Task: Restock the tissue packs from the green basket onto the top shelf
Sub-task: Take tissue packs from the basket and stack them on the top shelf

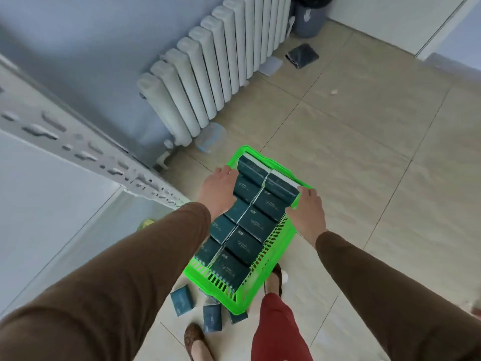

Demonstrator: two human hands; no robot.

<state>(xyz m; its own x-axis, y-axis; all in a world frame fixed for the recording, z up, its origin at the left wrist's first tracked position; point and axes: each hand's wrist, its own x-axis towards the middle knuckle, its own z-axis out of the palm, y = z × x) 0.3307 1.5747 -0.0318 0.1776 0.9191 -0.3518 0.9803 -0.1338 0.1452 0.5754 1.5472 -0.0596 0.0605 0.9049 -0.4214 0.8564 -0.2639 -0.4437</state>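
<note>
A bright green plastic basket is in front of me above the floor, filled with two rows of dark teal tissue packs. My left hand grips the basket's left rim near the far end. On the right rim, my right hand grips beside the far packs, fingers curled over the edge. Three more teal packs lie loose on the floor under the basket's near end. The white metal shelf stands at my left; its top is out of view.
A white radiator lines the blue wall ahead. A clear plastic container sits by its foot. A grey bin, a dark pouch and a pale pad lie further back on the tiled floor. My feet are below the basket.
</note>
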